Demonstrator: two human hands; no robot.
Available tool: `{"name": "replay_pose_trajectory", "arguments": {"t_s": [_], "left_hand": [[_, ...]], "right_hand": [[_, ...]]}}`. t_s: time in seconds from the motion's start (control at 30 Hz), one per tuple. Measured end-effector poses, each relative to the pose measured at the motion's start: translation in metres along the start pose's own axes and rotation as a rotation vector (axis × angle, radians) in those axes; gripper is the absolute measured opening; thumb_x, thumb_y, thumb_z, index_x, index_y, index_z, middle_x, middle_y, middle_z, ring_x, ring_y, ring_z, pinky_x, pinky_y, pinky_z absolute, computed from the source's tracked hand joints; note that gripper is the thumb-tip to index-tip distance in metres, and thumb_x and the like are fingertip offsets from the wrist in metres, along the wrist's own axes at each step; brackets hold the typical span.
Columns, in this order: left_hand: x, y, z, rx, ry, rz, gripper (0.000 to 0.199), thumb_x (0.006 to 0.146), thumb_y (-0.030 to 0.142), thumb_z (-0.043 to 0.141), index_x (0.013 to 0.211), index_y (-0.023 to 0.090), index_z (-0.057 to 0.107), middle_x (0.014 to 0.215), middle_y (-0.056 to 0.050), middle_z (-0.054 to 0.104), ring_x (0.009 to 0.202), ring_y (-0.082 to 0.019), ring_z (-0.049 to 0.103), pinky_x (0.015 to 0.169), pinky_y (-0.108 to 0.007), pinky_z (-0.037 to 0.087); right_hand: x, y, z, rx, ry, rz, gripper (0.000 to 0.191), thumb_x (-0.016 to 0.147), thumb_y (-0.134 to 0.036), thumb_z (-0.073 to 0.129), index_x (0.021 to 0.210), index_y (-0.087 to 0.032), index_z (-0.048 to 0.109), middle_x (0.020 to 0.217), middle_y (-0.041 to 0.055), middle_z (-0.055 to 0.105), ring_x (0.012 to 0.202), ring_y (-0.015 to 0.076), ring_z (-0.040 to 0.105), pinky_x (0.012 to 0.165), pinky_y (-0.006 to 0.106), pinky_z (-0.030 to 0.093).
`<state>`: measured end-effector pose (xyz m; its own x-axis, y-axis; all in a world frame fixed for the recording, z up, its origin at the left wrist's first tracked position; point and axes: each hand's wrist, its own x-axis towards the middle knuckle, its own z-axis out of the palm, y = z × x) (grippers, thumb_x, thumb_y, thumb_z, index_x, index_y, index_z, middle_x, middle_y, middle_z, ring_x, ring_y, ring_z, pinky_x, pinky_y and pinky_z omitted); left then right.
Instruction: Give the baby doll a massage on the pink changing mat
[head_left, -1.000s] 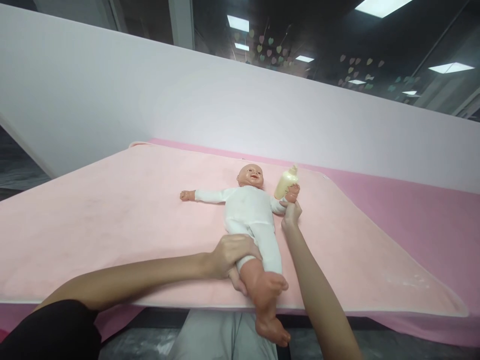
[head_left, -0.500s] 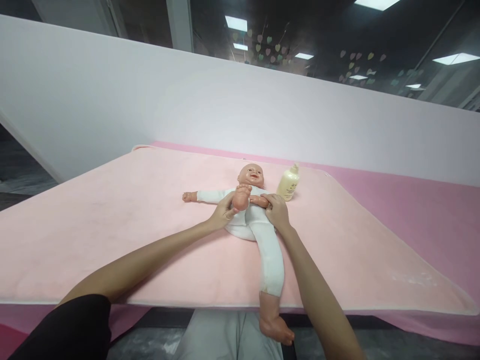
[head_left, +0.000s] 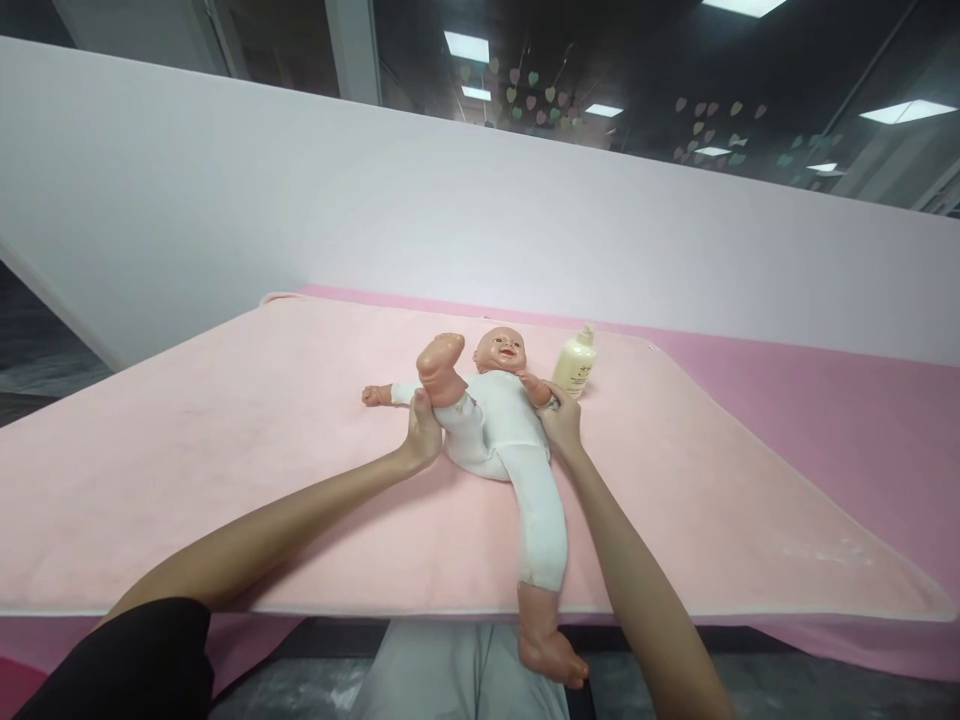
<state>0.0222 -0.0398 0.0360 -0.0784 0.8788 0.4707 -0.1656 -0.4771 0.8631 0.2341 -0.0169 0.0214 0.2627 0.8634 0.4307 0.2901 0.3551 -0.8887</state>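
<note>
Baby doll with glossy tan limbs and a white cloth body lies face up on the pale pink fleece blanket. Left hand: thumb against the raised leg, other fingers mostly hidden behind it. Right hand: fingers pinching the bent arm, near the glossy pale yellow bottle. Step in hand, judged: flexing both limbs. Next move likely calls for even, gentle support at both grips.
</note>
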Motion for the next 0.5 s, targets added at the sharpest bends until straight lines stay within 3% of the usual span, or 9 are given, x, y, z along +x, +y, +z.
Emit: {"name": "replay_pose_trajectory", "arguments": {"t_s": [0.07,0.17,0.27,0.37,0.43,0.5], "left_hand": [[-0.01,-0.004,0.003,-0.088,-0.011,0.057,0.07,0.078,0.08,0.029,0.08,0.018,0.063,0.068,-0.008,0.066,0.065,-0.022,0.063,0.067,-0.039,0.054],[-0.03,-0.014,0.005,-0.077,-0.135,0.226,0.072,0.08,0.078,0.026,0.083,0.017,0.065,0.07,-0.01,0.066,0.066,-0.025,0.063,0.063,-0.041,0.052],[-0.05,-0.014,0.007,0.079,-0.387,0.471,0.071,0.083,0.074,0.025,0.088,0.016,0.066,0.073,-0.011,0.067,0.065,-0.024,0.062,0.06,-0.04,0.049],[-0.059,-0.003,0.011,0.195,-0.601,0.649,0.066,0.084,0.072,0.03,0.088,0.016,0.065,0.072,-0.009,0.068,0.061,-0.019,0.058,0.058,-0.035,0.045],[-0.053,0.003,0.013,0.195,-0.558,0.592,0.068,0.084,0.073,0.029,0.089,0.016,0.065,0.075,-0.009,0.067,0.065,-0.02,0.059,0.061,-0.034,0.046],[-0.039,0.005,0.012,0.139,-0.398,0.435,0.072,0.083,0.075,0.026,0.093,0.015,0.064,0.082,-0.01,0.068,0.076,-0.023,0.062,0.068,-0.037,0.049]], "right_hand": [[0.003,0.001,-0.001,0.081,0.071,0.085,0.034,0.06,-0.025,0.061,0.091,-0.016,0.071,0.094,0.0042,0.069,0.088,0.0187,0.061,0.075,0.027,0.049],[0.012,0.015,-0.005,0.225,0.205,0.266,0.039,0.052,-0.021,0.063,0.09,-0.015,0.069,0.083,0.0025,0.066,0.073,0.0148,0.058,0.061,0.024,0.047],[0.023,0.036,-0.013,0.356,0.353,0.441,0.04,0.048,-0.019,0.063,0.088,-0.014,0.064,0.08,0.0006,0.064,0.069,0.0129,0.057,0.057,0.022,0.046],[0.03,0.05,-0.02,0.376,0.474,0.495,0.035,0.051,-0.021,0.063,0.085,-0.014,0.059,0.084,0.0008,0.064,0.077,0.0141,0.06,0.062,0.023,0.049],[0.031,0.052,-0.021,0.351,0.504,0.491,0.035,0.053,-0.022,0.062,0.087,-0.015,0.058,0.086,0.0009,0.064,0.08,0.0147,0.06,0.064,0.023,0.049],[0.028,0.049,-0.019,0.302,0.49,0.467,0.037,0.054,-0.023,0.062,0.089,-0.016,0.059,0.087,0.0012,0.065,0.079,0.0153,0.06,0.064,0.024,0.049]]}}
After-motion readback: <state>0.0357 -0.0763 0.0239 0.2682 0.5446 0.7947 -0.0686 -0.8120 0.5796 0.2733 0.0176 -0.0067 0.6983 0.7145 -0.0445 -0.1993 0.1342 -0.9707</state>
